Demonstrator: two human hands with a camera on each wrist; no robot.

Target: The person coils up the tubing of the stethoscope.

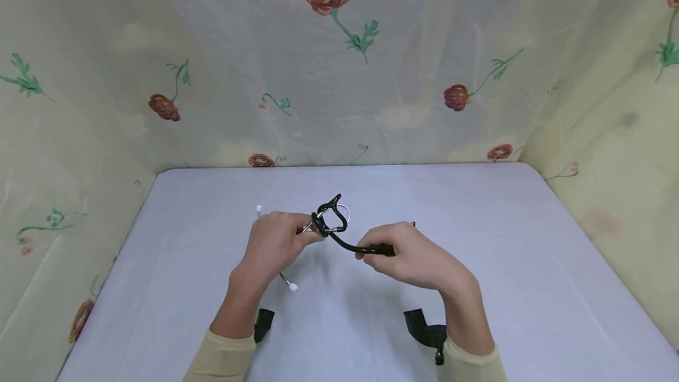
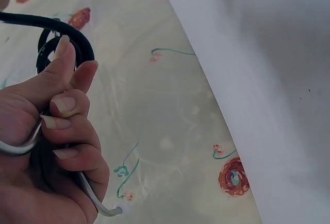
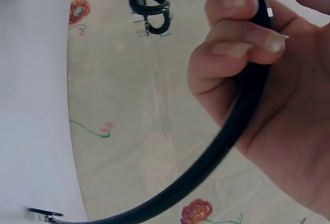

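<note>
Here, the stethoscope [image 1: 345, 244] is held above the white table [image 1: 339, 317], its black tubing [image 3: 206, 159] partly looped. The left hand [image 1: 276, 243] curls its fingers round the metal ear tubes [image 2: 93, 197]; the right hand's [image 1: 408, 254] fingers clamp the tubing.

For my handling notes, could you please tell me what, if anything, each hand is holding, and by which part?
A stethoscope: the left hand grips its metal ear tubes, the right hand its black tubing.

A stethoscope [image 1: 347, 246], black tubing [image 3: 198, 171] partly coiled, metal ear tubes [image 2: 105, 211] white-tipped, is held above the table [image 1: 212, 193].
</note>
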